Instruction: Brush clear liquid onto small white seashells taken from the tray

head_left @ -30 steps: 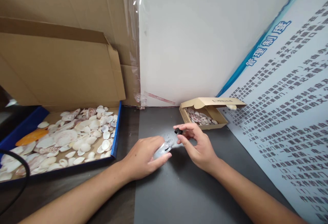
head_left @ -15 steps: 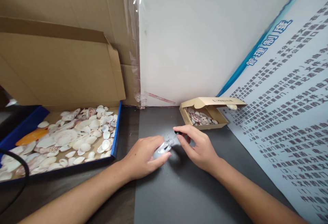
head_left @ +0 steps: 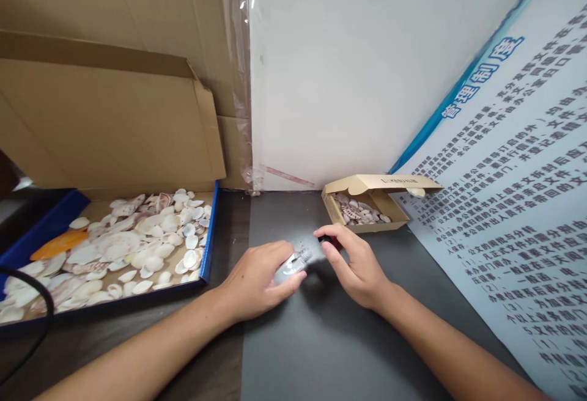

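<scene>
My left hand [head_left: 259, 275] is closed around a small clear bottle [head_left: 291, 266], tilted so its neck points to the right and away from me. Between the thumb and forefinger of my right hand [head_left: 360, 266] is a small black cap [head_left: 325, 239]. A short gap separates the cap from the bottle's neck. Both hands are just above the dark grey mat [head_left: 293, 352]. My fingers cover part of the bottle.
To the left, a blue-edged cardboard box [head_left: 210, 230] holds many seashells [head_left: 151, 230] and an orange one [head_left: 59, 244]. A small open carton [head_left: 380, 227] with shells stands behind my right hand. A black cable [head_left: 46, 309] curves at the left edge. A printed board [head_left: 518, 162] leans at the right.
My right hand has shifted slightly right, drawing the black cap away from the bottle's neck. My left hand and the bottle stay almost still.
</scene>
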A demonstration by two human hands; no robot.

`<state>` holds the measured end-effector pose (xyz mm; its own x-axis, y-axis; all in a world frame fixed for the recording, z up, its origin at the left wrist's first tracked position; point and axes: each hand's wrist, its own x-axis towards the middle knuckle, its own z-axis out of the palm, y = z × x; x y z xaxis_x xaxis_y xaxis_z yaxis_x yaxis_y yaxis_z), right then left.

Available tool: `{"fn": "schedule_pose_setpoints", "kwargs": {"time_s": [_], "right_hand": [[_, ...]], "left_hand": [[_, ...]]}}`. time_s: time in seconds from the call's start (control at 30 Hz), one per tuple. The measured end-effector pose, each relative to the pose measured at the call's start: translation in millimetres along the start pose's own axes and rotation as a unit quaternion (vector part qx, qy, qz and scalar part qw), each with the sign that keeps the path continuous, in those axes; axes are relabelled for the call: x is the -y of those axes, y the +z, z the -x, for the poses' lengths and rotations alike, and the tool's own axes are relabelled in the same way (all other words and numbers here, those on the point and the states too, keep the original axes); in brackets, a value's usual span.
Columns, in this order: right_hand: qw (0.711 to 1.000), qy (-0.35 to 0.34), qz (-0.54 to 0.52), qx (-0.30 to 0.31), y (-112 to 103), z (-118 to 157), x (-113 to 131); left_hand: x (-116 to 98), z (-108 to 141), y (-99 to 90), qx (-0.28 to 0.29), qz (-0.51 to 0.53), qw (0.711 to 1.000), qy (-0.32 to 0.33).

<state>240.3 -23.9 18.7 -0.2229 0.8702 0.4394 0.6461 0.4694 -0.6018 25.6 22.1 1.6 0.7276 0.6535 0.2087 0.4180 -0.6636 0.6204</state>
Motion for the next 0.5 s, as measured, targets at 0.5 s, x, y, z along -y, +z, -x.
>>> {"fn": "schedule_pose_setpoints", "kwargs": {"time_s": [0.5], "right_hand": [[0.996,-0.070,-0.010,-0.046,3.0,0.1,2.2]], "left_hand": [[3.5,-0.3,2.3,-0.010,0.013,0.999,-0.028]]}}
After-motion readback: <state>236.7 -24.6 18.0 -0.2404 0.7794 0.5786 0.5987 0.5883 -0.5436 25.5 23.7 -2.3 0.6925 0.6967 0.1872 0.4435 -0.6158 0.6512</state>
